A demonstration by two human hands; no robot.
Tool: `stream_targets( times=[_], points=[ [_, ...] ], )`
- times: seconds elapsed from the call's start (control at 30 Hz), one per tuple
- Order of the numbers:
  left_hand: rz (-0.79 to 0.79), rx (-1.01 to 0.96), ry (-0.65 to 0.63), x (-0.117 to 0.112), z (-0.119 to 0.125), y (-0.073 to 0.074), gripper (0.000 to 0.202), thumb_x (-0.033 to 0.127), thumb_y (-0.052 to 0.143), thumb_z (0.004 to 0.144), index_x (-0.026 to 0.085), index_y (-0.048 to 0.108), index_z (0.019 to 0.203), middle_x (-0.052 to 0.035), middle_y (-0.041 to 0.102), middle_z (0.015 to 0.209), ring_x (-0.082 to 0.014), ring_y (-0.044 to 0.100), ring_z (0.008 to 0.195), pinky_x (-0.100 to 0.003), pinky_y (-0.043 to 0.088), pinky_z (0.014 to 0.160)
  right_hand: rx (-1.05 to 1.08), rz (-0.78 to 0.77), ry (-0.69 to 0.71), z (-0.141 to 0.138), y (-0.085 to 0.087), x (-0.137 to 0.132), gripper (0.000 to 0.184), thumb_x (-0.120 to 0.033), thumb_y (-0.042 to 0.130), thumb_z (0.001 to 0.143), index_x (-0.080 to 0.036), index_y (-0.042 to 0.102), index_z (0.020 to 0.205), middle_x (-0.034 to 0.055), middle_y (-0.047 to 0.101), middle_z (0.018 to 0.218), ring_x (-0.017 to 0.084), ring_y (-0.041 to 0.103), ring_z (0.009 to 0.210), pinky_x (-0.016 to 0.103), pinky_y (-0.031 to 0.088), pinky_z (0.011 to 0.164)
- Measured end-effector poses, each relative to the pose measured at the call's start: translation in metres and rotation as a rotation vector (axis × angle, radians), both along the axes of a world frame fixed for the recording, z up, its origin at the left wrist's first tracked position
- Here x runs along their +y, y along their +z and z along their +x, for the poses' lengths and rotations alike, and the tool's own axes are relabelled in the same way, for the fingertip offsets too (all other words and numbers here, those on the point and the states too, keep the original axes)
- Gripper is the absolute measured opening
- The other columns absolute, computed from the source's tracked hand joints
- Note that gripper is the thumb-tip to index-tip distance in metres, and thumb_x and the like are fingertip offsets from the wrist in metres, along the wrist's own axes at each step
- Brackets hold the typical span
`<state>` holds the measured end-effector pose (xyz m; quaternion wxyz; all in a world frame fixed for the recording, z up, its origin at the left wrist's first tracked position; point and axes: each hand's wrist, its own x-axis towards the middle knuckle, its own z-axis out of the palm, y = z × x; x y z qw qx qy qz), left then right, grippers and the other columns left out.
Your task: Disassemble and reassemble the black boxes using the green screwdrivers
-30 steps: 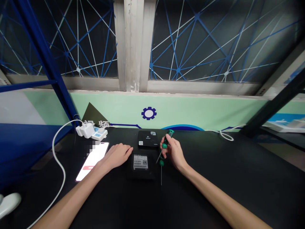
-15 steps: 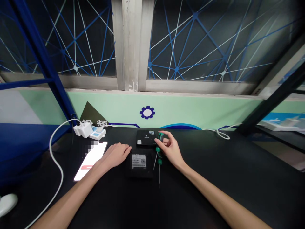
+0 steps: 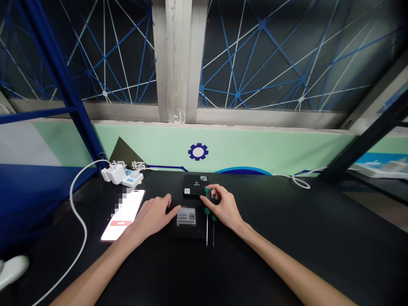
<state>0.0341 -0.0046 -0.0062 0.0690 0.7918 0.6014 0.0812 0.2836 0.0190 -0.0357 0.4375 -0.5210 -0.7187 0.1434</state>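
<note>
My right hand (image 3: 225, 206) has its thumb and fingers closed round the green-and-black handle of a screwdriver (image 3: 207, 208), whose shaft points towards me. A second green-handled screwdriver (image 3: 213, 218) lies just right of it, partly hidden by my fingers. My left hand (image 3: 155, 213) is open, palm down, its thumb stretched to the upper left corner of a flat black square device with a white label (image 3: 186, 216). Whether the thumb presses on that device I cannot tell. Behind it lies a thin black box (image 3: 194, 185) with a small white sticker.
A phone with a lit screen (image 3: 124, 214) lies beside my left forearm. White plugs and a power strip (image 3: 123, 175) sit at the back left, with a white cable (image 3: 83, 212) curving forward. Another white cable (image 3: 299, 182) loops at the back right of the black table (image 3: 280, 229).
My right hand has brought the screwdriver slightly left and towards me, turning its shaft from slanted to parallel with the other one. My left thumb has moved to the labelled device's corner.
</note>
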Motion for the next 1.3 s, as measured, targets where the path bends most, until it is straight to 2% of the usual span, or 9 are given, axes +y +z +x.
stream_targets(
  times=[0.2,0.5,0.6,0.83,0.97,1.1,1.3],
  points=[
    [-0.049,-0.038,0.01,0.0025,-0.0013,0.0031,0.039,0.06,0.043,0.094,0.024,0.05,0.083,-0.0001,0.062,0.067,-0.0221,0.064,0.065,-0.029,0.033,0.054,-0.155,0.033,-0.019,0.0002,0.0018,-0.0027,0.024,-0.039,0.069,0.084,-0.023,0.062,0.1,-0.0004,0.062,0.072,0.023,0.057,0.078,0.037,0.04,0.078],
    [-0.086,-0.045,0.016,0.0041,-0.0026,0.0046,0.036,0.06,0.044,0.093,0.025,0.052,0.092,0.0003,0.062,0.067,-0.0235,0.065,0.069,-0.028,0.033,0.055,-0.322,0.086,-0.034,-0.0024,0.0013,-0.003,0.015,-0.035,0.069,0.083,-0.022,0.062,0.087,0.0013,0.061,0.072,0.023,0.051,0.077,0.035,0.035,0.074],
    [-0.089,-0.047,0.008,0.0034,-0.0025,0.0054,0.036,0.06,0.043,0.094,0.025,0.051,0.092,0.0004,0.062,0.067,-0.0232,0.064,0.067,-0.028,0.031,0.054,-0.338,0.089,0.0,-0.0022,0.0007,-0.0018,0.01,-0.03,0.067,0.083,-0.022,0.061,0.08,0.0028,0.061,0.074,0.023,0.051,0.079,0.035,0.036,0.074],
    [-0.084,-0.047,-0.002,0.0028,-0.0022,0.0065,0.037,0.06,0.042,0.095,0.024,0.052,0.097,-0.0013,0.064,0.073,-0.0242,0.065,0.07,-0.028,0.032,0.055,-0.29,0.089,0.064,-0.0008,0.0025,-0.0019,0.006,-0.024,0.065,0.083,-0.022,0.061,0.079,0.0026,0.059,0.073,0.022,0.05,0.077,0.035,0.041,0.073],
    [-0.081,-0.042,-0.018,0.004,-0.004,0.0048,0.041,0.062,0.04,0.095,0.024,0.054,0.102,-0.0034,0.067,0.079,-0.0246,0.066,0.073,-0.028,0.034,0.056,-0.283,0.098,0.088,-0.0005,0.003,-0.0028,0.009,-0.022,0.063,0.083,-0.022,0.06,0.075,0.0022,0.058,0.072,0.021,0.05,0.076,0.034,0.042,0.073],
    [-0.088,-0.056,-0.032,0.0048,-0.006,0.0036,0.043,0.063,0.04,0.095,0.024,0.055,0.104,-0.003,0.066,0.078,-0.0242,0.065,0.072,-0.028,0.034,0.055,-0.279,0.087,0.108,-0.0001,0.0028,-0.0033,0.011,-0.021,0.063,0.084,-0.022,0.059,0.074,0.0023,0.059,0.072,0.021,0.051,0.077,0.033,0.043,0.069],
    [-0.093,-0.074,-0.044,0.0044,-0.007,0.004,0.043,0.062,0.039,0.095,0.024,0.055,0.104,-0.0009,0.062,0.072,-0.0233,0.064,0.069,-0.028,0.033,0.054,-0.274,0.097,0.159,0.0023,0.0006,0.0004,0.017,-0.026,0.057,0.094,-0.022,0.061,0.078,0.0027,0.059,0.073,0.021,0.052,0.076,0.033,0.045,0.071]
  ],
)
